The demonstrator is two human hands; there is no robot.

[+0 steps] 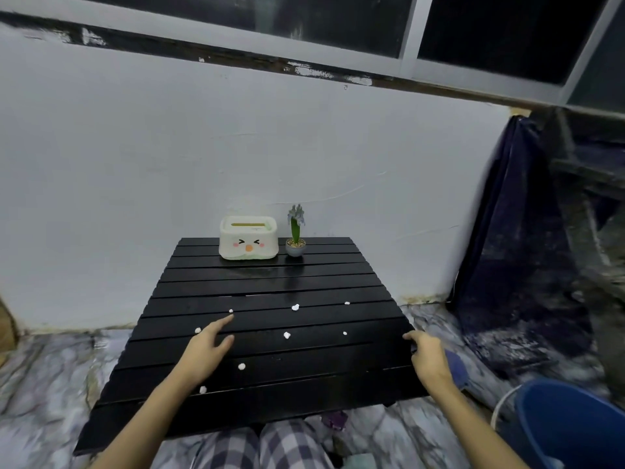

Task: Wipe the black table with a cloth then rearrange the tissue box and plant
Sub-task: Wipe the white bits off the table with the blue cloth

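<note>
One black table [270, 292], one tissue box [248, 242], one plant [296, 238], eight white crumbs [295, 307], two hands [206, 350]

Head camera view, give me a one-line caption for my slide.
Seated person's left hand and right hand reach over a crumb-strewn black table; tissue box and plant at the back.

Black slatted table [270, 286], centre of frame, standing on a marbled floor [44, 377]. On its far edge, against the wall: white tissue box [248, 237] with a cartoon face, and just to its right a small potted plant [296, 235]. Across the middle and near slats: scattered white crumbs [295, 307].
</note>
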